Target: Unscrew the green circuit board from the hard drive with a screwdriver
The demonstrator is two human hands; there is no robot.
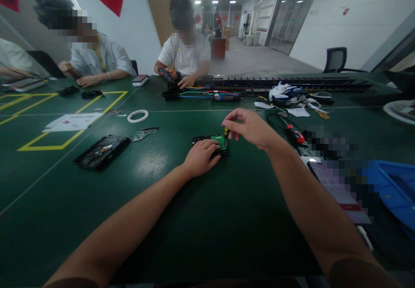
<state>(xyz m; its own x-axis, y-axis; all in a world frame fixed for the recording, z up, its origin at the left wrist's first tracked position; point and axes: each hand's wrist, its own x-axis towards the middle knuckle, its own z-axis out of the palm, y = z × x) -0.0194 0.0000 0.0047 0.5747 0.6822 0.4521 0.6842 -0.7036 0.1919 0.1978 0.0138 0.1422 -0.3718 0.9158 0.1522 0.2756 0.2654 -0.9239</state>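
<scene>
A black hard drive (223,152) with a green circuit board (221,141) facing up lies on the table in front of me. My left hand (201,156) holds it at the left end, fingers across the top and thumb along the near edge, covering part of the board. Pinched between the fingertips of my right hand (244,128) is a small yellow-and-black screwdriver (226,131). It stands upright over the right end of the board. Its tip is too small to make out, so I cannot tell whether it touches a screw.
Left lie a black casing (103,151), a loose circuit board (145,134) and a white tape roll (138,116). A red-black screwdriver (295,134), phone (339,188) and blue tray (394,188) are at right. Gloves (285,92) and cables lie farther back. Co-workers sit across the table.
</scene>
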